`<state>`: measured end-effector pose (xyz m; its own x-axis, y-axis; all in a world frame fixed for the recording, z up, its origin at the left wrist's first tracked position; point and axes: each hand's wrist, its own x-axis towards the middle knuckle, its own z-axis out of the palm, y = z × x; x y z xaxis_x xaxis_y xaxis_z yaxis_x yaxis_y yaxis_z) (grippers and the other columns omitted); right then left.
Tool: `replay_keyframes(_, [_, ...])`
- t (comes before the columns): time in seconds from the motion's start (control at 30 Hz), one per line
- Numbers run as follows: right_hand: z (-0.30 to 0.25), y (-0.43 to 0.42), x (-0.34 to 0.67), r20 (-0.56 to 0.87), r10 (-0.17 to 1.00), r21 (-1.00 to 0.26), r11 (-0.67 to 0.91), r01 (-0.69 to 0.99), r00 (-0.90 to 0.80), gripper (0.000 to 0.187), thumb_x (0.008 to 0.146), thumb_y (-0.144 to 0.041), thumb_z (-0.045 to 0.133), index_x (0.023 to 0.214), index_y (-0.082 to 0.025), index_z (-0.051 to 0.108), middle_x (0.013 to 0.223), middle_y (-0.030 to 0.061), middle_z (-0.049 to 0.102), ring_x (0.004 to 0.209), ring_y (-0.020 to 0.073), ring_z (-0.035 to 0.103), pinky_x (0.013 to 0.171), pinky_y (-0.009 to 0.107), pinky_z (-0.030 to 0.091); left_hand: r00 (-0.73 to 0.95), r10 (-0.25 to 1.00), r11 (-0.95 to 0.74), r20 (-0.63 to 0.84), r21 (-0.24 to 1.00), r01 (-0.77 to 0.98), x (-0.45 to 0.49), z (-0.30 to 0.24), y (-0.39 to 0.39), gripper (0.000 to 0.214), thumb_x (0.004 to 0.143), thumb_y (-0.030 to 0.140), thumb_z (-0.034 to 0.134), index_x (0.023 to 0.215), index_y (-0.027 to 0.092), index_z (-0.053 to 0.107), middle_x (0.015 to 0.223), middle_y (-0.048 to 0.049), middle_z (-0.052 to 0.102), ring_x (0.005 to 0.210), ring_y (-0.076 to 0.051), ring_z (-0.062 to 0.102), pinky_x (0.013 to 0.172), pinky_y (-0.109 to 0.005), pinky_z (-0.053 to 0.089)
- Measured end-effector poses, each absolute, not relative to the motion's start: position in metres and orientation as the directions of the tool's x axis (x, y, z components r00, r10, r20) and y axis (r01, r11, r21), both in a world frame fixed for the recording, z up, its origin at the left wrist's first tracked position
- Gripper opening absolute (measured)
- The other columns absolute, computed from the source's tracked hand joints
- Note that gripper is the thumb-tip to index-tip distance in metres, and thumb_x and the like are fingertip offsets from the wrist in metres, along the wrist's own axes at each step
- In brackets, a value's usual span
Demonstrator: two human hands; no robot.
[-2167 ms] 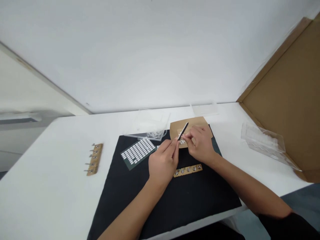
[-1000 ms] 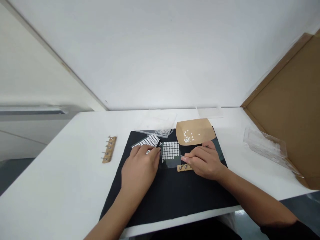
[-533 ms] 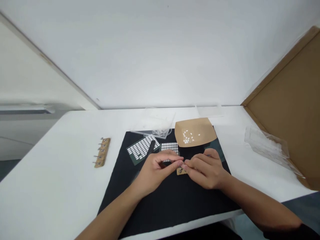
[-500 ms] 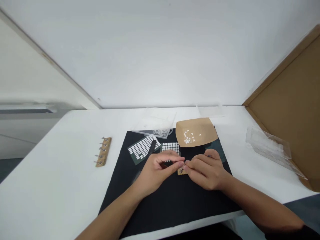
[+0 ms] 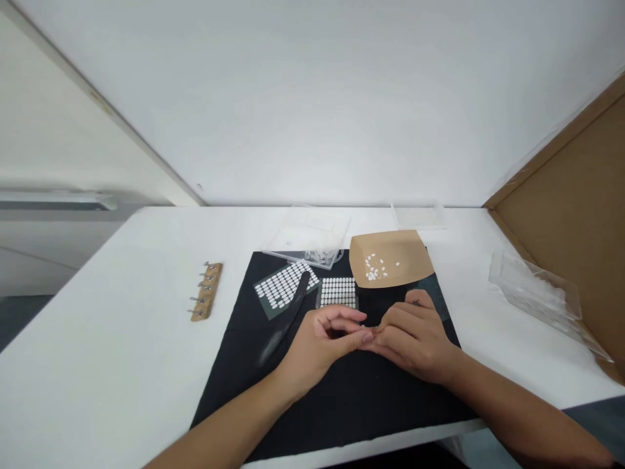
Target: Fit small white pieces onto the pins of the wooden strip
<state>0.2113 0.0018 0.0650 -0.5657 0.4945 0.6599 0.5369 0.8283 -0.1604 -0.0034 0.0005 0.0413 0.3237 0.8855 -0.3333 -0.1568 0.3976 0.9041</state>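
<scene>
My left hand (image 5: 319, 342) and my right hand (image 5: 415, 335) meet fingertip to fingertip over the middle of a black mat (image 5: 342, 404). Both are curled into a pinch, and whatever sits between the fingertips is too small or too hidden to name. Black tweezers (image 5: 288, 316) lie loose on the mat just left of my left hand. Two sheets of white oval stickers (image 5: 284, 285) (image 5: 338, 291) lie beyond the hands. Behind them stands a brown paper tray (image 5: 405, 251) holding several white bits.
A wooden strip with metal pins (image 5: 206, 292) lies on the white table at the left. A clear plastic box (image 5: 312, 238) stands behind the mat, a clear plastic tray (image 5: 537, 293) at the right. A cardboard panel (image 5: 576, 208) leans at the far right.
The tweezers left my left hand and now lie on the mat. Both hands came together over the short wooden strip with pins, which they now cover.
</scene>
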Motion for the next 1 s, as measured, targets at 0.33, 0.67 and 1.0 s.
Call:
replay_keyframes(0.33, [0.054, 0.0, 0.213, 0.591, 0.651, -0.421, 0.753, 0.506, -0.476, 0.022, 0.099, -0.037, 0.079, 0.106, -0.021, 0.065, 0.074, -0.006, 0.071, 0.065, 0.0108, 0.066, 0.076, 0.035, 0.031, 0.341, 0.885, 0.391, -0.318, 0.905, -0.169, 0.003, 0.042, -0.009, 0.081, 0.071, 0.034, 0.098, 0.127, 0.018, 0.043, 0.067, 0.0001, 0.078, 0.055, -0.012, 0.065, 0.058, -0.02, 0.046])
replay_keyframes(0.67, [0.049, 0.001, 0.214, 0.564, 0.658, -0.466, 0.753, 0.465, -0.499, 0.023, 0.097, -0.038, 0.081, 0.095, -0.02, 0.068, 0.074, -0.0054, 0.071, 0.066, 0.0113, 0.064, 0.075, 0.035, 0.03, 0.351, 0.876, 0.396, -0.332, 0.909, -0.129, 0.002, 0.04, -0.009, 0.078, 0.071, 0.036, 0.098, 0.123, 0.021, 0.041, 0.069, 0.0, 0.079, 0.061, -0.016, 0.071, 0.064, -0.024, 0.048])
replay_keyframes(1.0, [0.048, 0.006, 0.221, 0.518, 0.61, -0.474, 0.788, 0.393, -0.599, 0.035, 0.099, -0.053, 0.076, 0.095, -0.019, 0.066, 0.074, -0.0053, 0.067, 0.067, 0.0114, 0.061, 0.074, 0.033, 0.033, 0.347, 0.866, 0.424, -0.36, 0.896, -0.128, 0.003, 0.034, -0.01, 0.073, 0.07, 0.037, 0.098, 0.113, 0.023, 0.042, 0.069, 0.0003, 0.079, 0.059, -0.016, 0.071, 0.059, -0.021, 0.043])
